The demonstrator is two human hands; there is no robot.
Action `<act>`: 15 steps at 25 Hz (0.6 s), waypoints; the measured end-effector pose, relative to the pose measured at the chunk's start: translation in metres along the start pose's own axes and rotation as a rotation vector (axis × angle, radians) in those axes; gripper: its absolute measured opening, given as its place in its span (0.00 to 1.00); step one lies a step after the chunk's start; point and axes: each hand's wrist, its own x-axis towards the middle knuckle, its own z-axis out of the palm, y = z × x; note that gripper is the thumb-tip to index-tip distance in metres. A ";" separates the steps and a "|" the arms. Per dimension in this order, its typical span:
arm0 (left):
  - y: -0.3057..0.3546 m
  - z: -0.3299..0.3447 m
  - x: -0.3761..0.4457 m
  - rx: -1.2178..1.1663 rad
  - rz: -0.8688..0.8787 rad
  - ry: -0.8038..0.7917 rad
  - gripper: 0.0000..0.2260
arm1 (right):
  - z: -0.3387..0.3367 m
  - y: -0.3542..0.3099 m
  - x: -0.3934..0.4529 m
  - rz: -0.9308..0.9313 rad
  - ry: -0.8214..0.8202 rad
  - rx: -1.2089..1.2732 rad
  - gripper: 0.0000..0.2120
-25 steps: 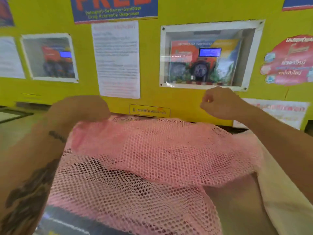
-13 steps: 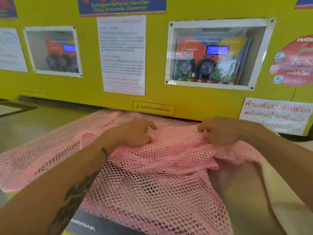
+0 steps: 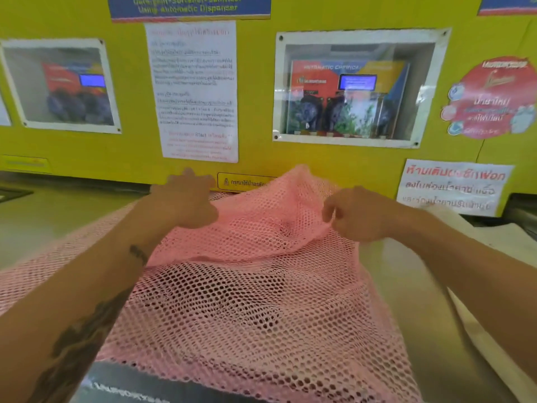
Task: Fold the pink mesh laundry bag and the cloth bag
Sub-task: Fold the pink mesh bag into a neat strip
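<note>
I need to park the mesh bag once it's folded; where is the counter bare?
Bare counter lies left of the pink mesh laundry bag, below the yellow wall. A narrower strip runs between the mesh and the cloth bag. The middle is crowded: left hand and right hand work the mesh.

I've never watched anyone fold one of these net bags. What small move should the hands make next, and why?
Probably lay down and smooth the raised far edge. The right hand pinches the pink mesh bag where it peaks up against the yellow wall, while the left hand presses it flat with open fingers. The middle is bunched, so flattening should come before any fold. The cloth bag waits at the right.
</note>
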 end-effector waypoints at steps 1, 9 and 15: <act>0.010 0.002 -0.005 -0.095 0.151 -0.012 0.20 | 0.007 0.000 0.003 0.023 -0.083 -0.006 0.17; 0.052 0.037 -0.016 -0.119 0.519 -0.091 0.06 | 0.030 -0.001 0.027 0.071 0.164 0.084 0.08; 0.021 -0.008 0.001 -0.267 0.336 0.206 0.09 | -0.027 -0.024 0.007 -0.026 0.201 0.927 0.07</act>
